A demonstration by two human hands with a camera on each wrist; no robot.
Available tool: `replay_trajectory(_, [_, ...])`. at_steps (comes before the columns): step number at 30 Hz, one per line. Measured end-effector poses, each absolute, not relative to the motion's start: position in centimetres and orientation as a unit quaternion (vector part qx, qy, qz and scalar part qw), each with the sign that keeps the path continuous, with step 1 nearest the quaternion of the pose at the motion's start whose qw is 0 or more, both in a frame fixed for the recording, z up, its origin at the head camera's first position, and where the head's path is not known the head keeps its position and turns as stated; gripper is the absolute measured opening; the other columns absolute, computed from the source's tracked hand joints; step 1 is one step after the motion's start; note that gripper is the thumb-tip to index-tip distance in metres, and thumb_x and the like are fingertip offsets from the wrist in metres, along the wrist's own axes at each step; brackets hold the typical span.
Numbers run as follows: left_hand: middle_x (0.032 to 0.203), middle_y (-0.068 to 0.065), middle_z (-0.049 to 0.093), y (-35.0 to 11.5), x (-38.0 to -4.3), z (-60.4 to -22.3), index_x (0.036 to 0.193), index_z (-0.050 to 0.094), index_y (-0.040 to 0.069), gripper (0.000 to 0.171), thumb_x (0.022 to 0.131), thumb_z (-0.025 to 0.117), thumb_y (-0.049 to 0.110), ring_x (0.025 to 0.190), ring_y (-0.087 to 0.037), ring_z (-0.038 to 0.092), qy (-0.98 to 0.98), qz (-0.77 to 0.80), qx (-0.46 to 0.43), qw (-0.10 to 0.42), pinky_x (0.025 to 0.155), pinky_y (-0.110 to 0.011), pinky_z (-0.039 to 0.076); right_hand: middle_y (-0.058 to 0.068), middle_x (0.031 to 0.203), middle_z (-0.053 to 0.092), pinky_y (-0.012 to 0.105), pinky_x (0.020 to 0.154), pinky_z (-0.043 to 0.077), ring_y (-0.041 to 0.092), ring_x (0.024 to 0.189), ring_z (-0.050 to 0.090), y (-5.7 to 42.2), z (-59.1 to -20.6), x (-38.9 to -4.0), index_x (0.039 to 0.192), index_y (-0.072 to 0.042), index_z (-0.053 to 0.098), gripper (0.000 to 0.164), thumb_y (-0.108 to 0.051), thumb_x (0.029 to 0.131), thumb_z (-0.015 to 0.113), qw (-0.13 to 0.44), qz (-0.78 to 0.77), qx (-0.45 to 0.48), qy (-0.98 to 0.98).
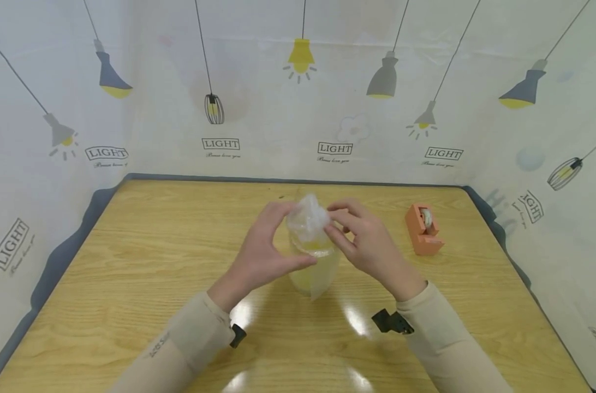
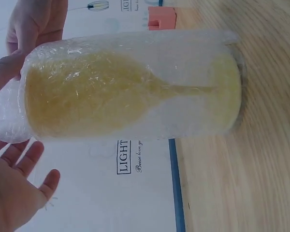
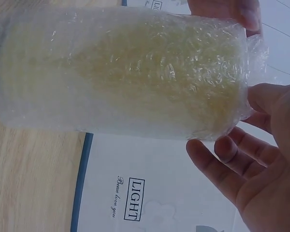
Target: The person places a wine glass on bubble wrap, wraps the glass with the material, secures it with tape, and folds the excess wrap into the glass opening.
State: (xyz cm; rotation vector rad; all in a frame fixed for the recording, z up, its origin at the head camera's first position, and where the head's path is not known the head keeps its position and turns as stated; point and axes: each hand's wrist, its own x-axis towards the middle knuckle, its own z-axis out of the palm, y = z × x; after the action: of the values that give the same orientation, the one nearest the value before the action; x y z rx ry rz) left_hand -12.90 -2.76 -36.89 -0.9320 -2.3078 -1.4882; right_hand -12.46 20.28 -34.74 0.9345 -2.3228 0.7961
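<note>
A yellowish stemmed glass point(image 2: 87, 92) stands upright on the table, seen through layers of clear bubble wrap point(image 3: 159, 72). In the head view the wrap's gathered top point(image 1: 308, 221) bunches above the rim. My left hand point(image 1: 263, 245) spans the top from the left, its thumb laid across the front and its fingers extended at the far side. With thumb and fingertips, my right hand point(image 1: 364, 237) pinches the bunched wrap from the right. Its other fingers are bent loosely near the wrapped rim in the right wrist view.
An orange tape dispenser point(image 1: 422, 232) with a roll of tape stands at the right rear of the wooden table point(image 1: 155, 245). A white printed curtain point(image 1: 268, 164) surrounds the table's back and sides.
</note>
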Motion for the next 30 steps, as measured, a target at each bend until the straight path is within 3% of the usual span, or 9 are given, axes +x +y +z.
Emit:
replay_trajectory(4, [0.143,-0.006,0.056,-2.83,-12.75,-37.03,0.148,0.049,0.009,0.095,0.067,0.099,0.019,0.131,-0.023,0.053,-0.793,-0.478,-0.351,0.144,0.113,-0.046,0.046,0.019,0.117,0.065,0.036,0.063,0.062,0.023,0.078,0.068,20.35,-34.71,-12.39,0.108,0.002,0.075,0.015,-0.003,0.093,0.075,0.245,0.289,0.338,-0.862])
replay_trajectory(19, [0.141,-0.013,0.057,-2.86,-12.93,-37.74,0.143,0.057,0.004,0.084,0.07,0.097,0.019,0.129,-0.031,0.055,-0.782,-0.399,-0.424,0.221,0.107,-0.048,0.05,0.014,0.111,0.064,0.031,0.059,0.051,0.021,0.076,0.061,20.72,-35.19,-12.51,0.092,-0.004,0.077,0.004,0.0,0.091,0.075,0.224,0.306,0.336,-0.862])
replay_trajectory(30, [0.137,-0.012,0.06,-2.66,-13.27,-37.55,0.137,0.062,0.007,0.077,0.069,0.098,0.018,0.127,-0.031,0.058,-0.778,-0.347,-0.462,0.245,0.107,-0.048,0.05,0.014,0.112,0.065,0.033,0.063,0.051,0.019,0.078,0.057,20.72,-34.91,-12.5,0.104,-0.001,0.077,0.013,-0.005,0.092,0.077,0.167,0.335,0.305,-0.876])
